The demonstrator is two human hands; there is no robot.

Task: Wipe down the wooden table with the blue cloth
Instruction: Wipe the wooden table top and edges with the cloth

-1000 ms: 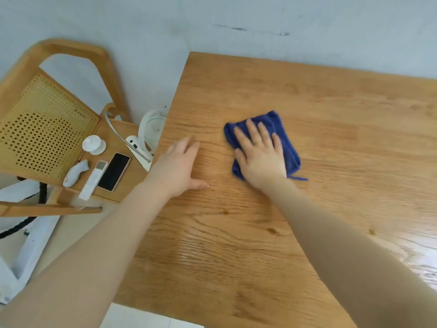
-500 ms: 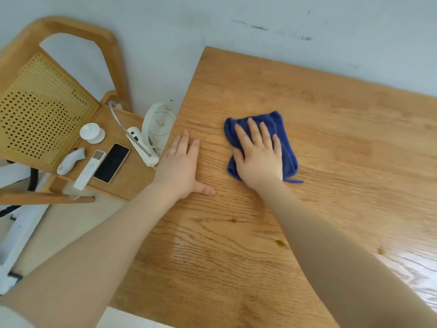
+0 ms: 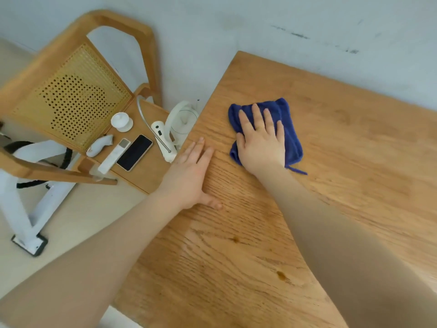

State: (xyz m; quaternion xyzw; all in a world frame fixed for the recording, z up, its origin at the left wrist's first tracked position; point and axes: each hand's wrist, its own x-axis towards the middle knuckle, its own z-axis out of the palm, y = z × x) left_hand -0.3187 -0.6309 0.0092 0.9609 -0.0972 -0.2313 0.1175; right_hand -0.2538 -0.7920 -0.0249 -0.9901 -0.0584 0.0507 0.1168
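my right hand (image 3: 260, 140) presses flat on the blue cloth (image 3: 289, 133), fingers straight and spread, near the far left corner of the wooden desk (image 3: 354, 162). the folded cloth lies under the palm with its long axis running away from me toward the wall, a loose thread trailing at its near right corner. my left hand (image 3: 189, 176) rests open and flat on the bare wood just beside the desk's left edge, gripping nothing, and appears to brace me. the cloth sits just right of that left hand, so the right hand alone is placed to drive it. most of the desk stretches away to the right and toward me, with small dark spots (image 3: 281, 274) on the near wood; i judge the next strokes should sweep that way. beside the desk, a wooden chair (image 3: 71, 91) carries a smartphone (image 3: 134, 152) and a white remote (image 3: 113, 156).
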